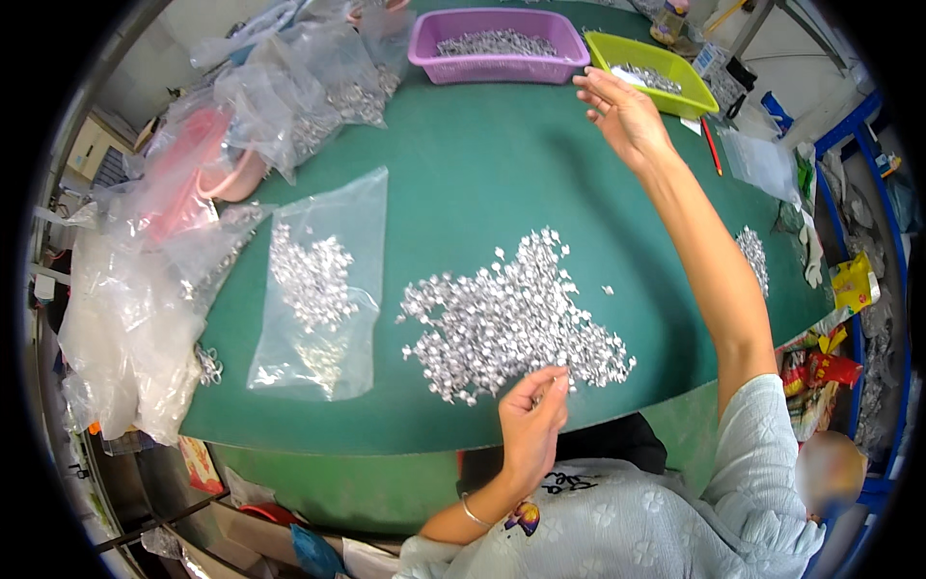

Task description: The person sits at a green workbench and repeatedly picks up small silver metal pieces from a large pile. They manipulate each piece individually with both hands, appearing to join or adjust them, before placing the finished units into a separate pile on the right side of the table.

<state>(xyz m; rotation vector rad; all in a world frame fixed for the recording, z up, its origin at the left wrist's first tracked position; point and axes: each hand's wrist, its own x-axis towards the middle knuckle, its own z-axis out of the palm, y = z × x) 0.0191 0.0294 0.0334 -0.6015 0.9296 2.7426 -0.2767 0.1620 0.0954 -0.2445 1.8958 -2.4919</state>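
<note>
A loose heap of small silvery metal pieces (502, 323) lies on the green tabletop in front of me. My left hand (533, 420) is at the heap's near edge, thumb and fingers pinched together; whatever is between them is too small to name. Stretched far forward, my right hand (622, 116) hovers by the near left corner of a lime-green basket (696, 96), its fingers extended and somewhat apart, with nothing visible in them. That basket holds some grey pieces. Left of the heap lies a clear plastic bag (371, 251) with similar silvery pieces inside.
A purple basket (497, 69) of grey pieces stands at the far edge. Clear bags (125, 318) crowd the left side, around a pink container (236, 180). At right are a red pencil (712, 147), a small silvery pile (752, 259) and blue shelving (902, 338).
</note>
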